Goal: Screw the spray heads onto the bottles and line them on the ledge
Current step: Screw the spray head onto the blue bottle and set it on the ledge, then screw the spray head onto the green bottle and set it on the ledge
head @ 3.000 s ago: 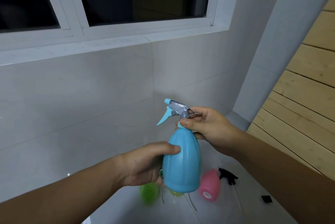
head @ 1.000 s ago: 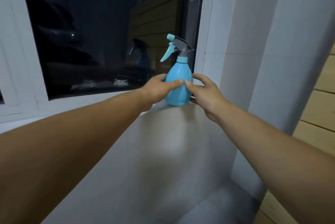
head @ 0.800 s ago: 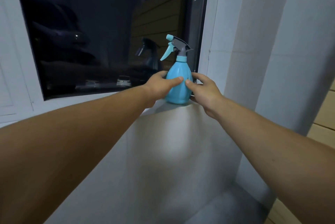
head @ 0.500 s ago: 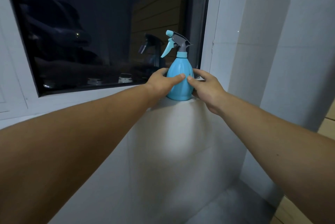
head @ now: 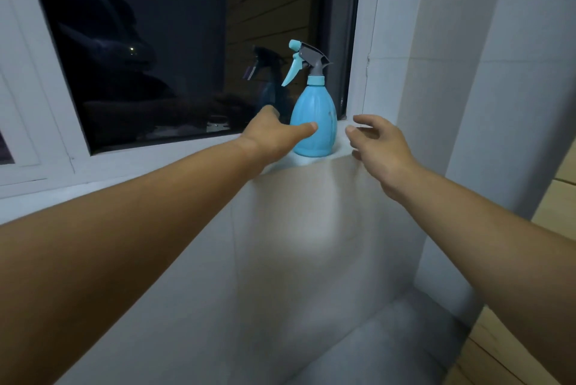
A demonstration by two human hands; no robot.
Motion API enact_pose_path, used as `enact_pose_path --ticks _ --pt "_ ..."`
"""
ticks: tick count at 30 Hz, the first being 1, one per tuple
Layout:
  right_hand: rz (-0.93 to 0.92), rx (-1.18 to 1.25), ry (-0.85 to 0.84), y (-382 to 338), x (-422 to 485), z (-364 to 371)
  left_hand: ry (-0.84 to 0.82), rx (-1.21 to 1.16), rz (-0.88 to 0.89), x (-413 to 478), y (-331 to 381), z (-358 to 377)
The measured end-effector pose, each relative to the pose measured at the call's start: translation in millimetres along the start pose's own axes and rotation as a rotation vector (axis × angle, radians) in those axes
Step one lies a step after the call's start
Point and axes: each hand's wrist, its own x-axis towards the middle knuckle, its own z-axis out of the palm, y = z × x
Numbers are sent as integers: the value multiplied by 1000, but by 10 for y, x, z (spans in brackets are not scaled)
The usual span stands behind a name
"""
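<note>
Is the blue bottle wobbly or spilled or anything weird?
Nothing stands out. The blue spray bottle stands upright on the ledge with its spray head on. The left hand touches it; the right hand is open beside it.

both arms bare from the near edge of the frame to the fingertips, no sleeves showing. left hand: no ring, watch or band at the wrist; short trimmed nail visible on the thumb. right hand: also no ring, watch or glove; short nails on the fingers that show. forearms smooth, no marks, tattoos or plasters. wide-angle lens makes the near forearms look very thick.
</note>
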Motion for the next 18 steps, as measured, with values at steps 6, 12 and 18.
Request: enact_pose_path --ticks 6,12,18 --pt "159 83 -25 296 -830 -20 130 1 194 -828 -272 -167" --pt "281 139 -130 657 -1673 167 -85 -74 28 -1453 -1073 134" --pt "508 -14 -382 1327 -2428 478 -348 13 -375 -2009 -2377 579"
